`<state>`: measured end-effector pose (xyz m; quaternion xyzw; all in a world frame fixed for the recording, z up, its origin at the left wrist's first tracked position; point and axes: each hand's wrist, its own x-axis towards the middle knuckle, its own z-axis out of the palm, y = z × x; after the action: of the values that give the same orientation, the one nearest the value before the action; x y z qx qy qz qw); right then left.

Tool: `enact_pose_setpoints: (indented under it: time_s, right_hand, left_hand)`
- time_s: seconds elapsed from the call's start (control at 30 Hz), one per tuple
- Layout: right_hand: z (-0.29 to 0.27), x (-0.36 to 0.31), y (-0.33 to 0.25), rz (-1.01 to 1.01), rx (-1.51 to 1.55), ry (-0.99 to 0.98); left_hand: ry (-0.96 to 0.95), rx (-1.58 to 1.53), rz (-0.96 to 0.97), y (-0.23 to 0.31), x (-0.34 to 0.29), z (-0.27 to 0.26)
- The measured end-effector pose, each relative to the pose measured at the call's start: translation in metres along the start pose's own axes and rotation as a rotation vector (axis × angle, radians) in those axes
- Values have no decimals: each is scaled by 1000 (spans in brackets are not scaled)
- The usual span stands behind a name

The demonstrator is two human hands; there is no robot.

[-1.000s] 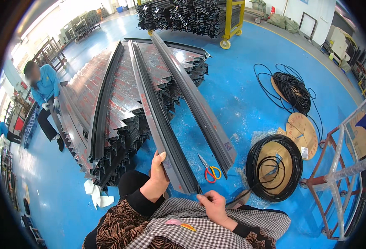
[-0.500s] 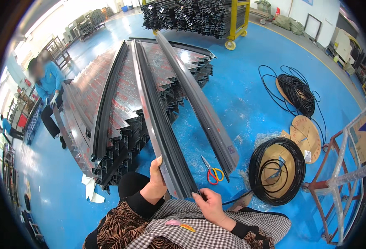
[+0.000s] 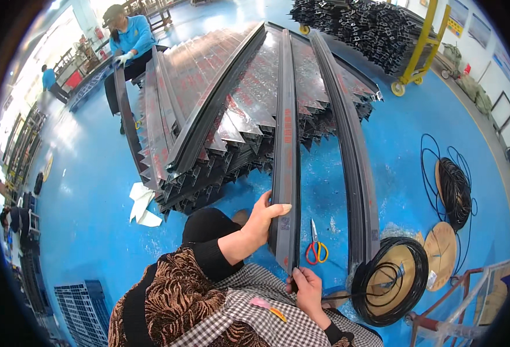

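1. The person sits at six o'clock on the blue floor (image 3: pixel 417 133), in a patterned brown sleeve and a checked apron, with a long dark metal profile (image 3: pixel 285 144) running from their lap straight up toward twelve o'clock.
2. The left hand (image 3: pixel 265 218) grasps that profile from its nine o'clock side, near its close end; the fingers curl over the top face with the thumb laid along the edge.
3. The right hand (image 3: pixel 307 287) sits at the profile's very end, at about six o'clock of the left hand. Its fingers are closed on a thin black cord (image 3: pixel 347 296) that leads off toward three o'clock; I cannot tell whether they also pinch the profile's tip.
4. The cord runs to a black coil on a round wooden spool (image 3: pixel 389 280), lying on the floor at four o'clock of the profile's end.
5. Red-handled scissors (image 3: pixel 316 248) lie on the floor just beside the profile, at its three o'clock, between it and a second long dark profile (image 3: pixel 356 162).
6. A big stack of similar profiles (image 3: pixel 208 115) fans out from nine to twelve o'clock.
7. At eleven o'clock a co-worker in a blue top (image 3: pixel 129 40) handles the far end of the stack.
8. Another cord coil (image 3: pixel 455 188) lies at three o'clock, well apart.
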<state>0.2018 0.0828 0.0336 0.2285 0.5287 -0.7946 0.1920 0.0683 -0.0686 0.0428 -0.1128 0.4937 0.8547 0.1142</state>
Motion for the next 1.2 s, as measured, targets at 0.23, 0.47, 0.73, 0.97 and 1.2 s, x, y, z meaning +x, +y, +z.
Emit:
enact_pose_setpoints:
  time_s: [0.23,0.47,0.73,0.97,1.2]
  right_hand:
    - [3,-5,-4,26,-32,-107]
    - [6,-5,1,-79,-105,-235]
    - [9,0,3,-71,-175,-255]
    - [9,-2,5,30,-142,-199]
    - [1,4,23,-196,-488,-206]
  left_hand:
    - [-261,-34,-80,11,-2,-20]
    - [-425,-394,-346,-4,0,-55]
    - [-315,-309,-317,9,-3,-45]
    - [-54,121,-15,13,-1,-13]
    - [-51,188,57,19,31,-4]
